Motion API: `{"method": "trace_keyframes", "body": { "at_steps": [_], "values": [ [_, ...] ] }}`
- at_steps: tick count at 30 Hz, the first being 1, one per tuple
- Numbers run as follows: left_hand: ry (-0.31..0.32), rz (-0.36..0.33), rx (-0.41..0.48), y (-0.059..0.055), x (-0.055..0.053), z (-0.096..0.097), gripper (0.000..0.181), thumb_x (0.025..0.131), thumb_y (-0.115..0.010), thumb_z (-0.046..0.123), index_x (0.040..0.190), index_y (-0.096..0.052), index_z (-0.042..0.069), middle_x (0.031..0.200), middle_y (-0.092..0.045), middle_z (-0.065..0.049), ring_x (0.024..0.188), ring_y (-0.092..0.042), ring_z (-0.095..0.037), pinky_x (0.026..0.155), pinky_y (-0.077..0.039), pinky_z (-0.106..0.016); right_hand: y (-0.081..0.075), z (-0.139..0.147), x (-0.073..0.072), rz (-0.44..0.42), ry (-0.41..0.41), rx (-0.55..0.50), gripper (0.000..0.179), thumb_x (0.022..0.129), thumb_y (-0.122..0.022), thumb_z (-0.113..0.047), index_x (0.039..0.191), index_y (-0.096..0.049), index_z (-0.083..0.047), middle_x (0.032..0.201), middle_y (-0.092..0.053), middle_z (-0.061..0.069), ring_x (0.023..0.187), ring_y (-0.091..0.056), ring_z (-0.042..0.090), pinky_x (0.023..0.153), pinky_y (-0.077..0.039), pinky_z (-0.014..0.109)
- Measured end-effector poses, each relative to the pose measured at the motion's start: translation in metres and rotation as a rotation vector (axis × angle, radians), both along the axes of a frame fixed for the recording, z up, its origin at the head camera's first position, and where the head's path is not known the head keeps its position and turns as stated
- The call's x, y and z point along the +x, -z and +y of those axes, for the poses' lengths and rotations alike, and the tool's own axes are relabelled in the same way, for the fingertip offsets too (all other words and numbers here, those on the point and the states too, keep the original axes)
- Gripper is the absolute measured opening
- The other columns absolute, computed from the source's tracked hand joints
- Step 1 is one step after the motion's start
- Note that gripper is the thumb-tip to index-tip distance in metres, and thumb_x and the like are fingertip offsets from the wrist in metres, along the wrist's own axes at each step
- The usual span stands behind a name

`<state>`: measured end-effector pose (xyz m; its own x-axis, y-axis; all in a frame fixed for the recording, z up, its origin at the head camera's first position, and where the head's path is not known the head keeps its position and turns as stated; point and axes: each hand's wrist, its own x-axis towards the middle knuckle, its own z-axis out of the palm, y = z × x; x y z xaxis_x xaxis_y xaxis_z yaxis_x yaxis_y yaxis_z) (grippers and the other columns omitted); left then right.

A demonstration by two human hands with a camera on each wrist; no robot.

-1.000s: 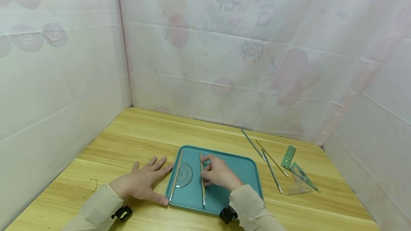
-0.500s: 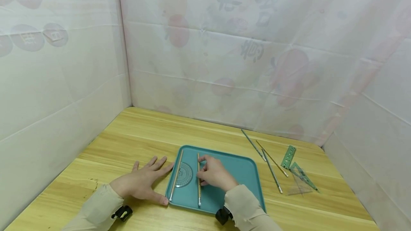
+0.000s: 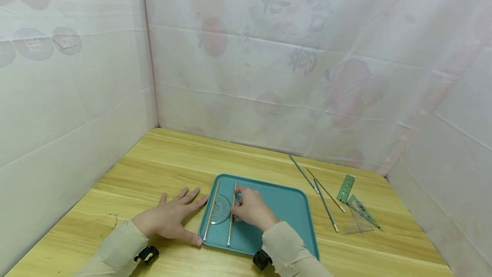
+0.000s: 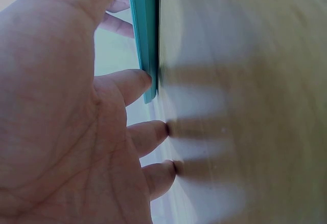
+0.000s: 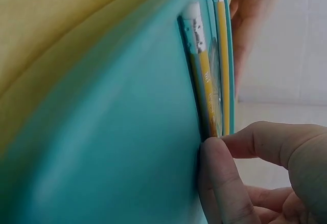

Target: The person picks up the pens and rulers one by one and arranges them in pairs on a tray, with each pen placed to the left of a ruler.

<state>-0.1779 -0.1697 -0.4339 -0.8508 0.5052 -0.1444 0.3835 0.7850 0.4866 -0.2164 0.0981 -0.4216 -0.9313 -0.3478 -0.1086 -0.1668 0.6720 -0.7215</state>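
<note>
My right hand (image 3: 251, 208) pinches a yellow pencil (image 5: 206, 88) with a white eraser, which lies lengthwise on the teal tray (image 3: 284, 213). Just left of it on the tray is a clear protractor (image 3: 221, 210). A second yellow pencil (image 3: 212, 213) crosses the protractor's left part, along the tray's left side. My left hand (image 3: 173, 219) is spread on the table, its thumb and index fingertip at the tray's left edge. In the left wrist view its fingers (image 4: 134, 83) are straight, one touching the tray's rim (image 4: 145, 40).
Right of the tray lie two dark green pencils (image 3: 326, 205) (image 3: 303, 174) and another yellow pencil (image 3: 326, 190). Beyond them are a green stencil ruler (image 3: 345, 188), a green set square (image 3: 364, 212) and a clear triangle (image 3: 355, 225). Fabric walls (image 3: 269, 76) enclose the wooden table (image 3: 161, 157).
My right hand has moved left across the tray with the yellow pencil, bringing it up close to the protractor. The left hand has stayed in place.
</note>
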Motion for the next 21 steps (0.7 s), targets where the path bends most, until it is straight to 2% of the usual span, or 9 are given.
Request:
{"method": "trace_keyframes", "body": {
  "at_steps": [10,21],
  "values": [
    [-0.005,-0.001,-0.008,0.0003,-0.0002,0.0003,0.118,0.079,-0.082,0.074,0.172,-0.027,0.028,0.181,-0.019,-0.015,0.165,-0.013,-0.052,0.111,-0.003,-0.095,-0.0008,0.0005,0.0013,-0.018,-0.010,-0.019,0.060,0.098,-0.073,-0.002,0.153,-0.051,0.008,0.072,-0.070,0.005,0.063,-0.073,0.017,0.065,-0.063,0.035],
    [-0.006,-0.005,-0.008,0.0009,-0.0008,0.0004,0.118,0.079,-0.082,0.074,0.172,-0.027,0.028,0.181,-0.018,-0.015,0.165,-0.012,-0.052,0.111,-0.002,-0.095,-0.0034,0.0064,0.0031,-0.031,0.001,-0.043,0.063,0.097,-0.077,-0.007,0.153,-0.051,0.007,0.074,-0.070,0.005,0.063,-0.072,0.017,0.063,-0.063,0.034]
  ]
}}
